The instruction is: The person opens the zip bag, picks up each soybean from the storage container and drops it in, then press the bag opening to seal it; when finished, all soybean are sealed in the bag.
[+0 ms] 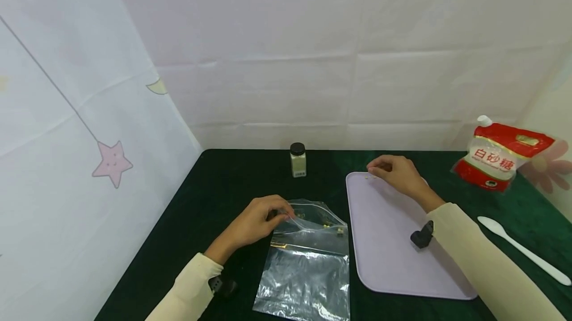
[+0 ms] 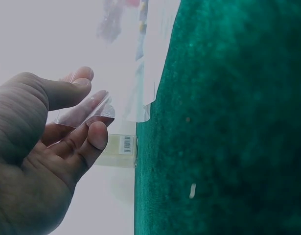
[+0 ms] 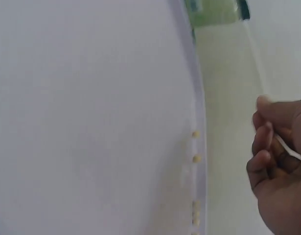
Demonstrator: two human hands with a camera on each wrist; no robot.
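A clear zip bag (image 1: 308,276) lies on the dark green cloth, its mouth parted. My left hand (image 1: 263,219) pinches the bag's upper lip between thumb and fingers; the thin film (image 2: 86,110) shows between them in the left wrist view. A few small yellow pieces (image 1: 339,231) are inside near the mouth. My right hand (image 1: 395,176) hovers over the far edge of the lilac tray (image 1: 380,251), fingers bent and thumb near the forefinger. I cannot tell whether a small piece is between them. Several yellow pieces (image 3: 196,158) line the tray's far rim.
A small black-capped jar (image 1: 298,160) stands at the back, beyond the bag. A red and white sugar pouch (image 1: 500,154) with a white spout is at the back right. A white spoon (image 1: 523,249) lies right of the tray, beyond my right sleeve. Cloth walls border the table.
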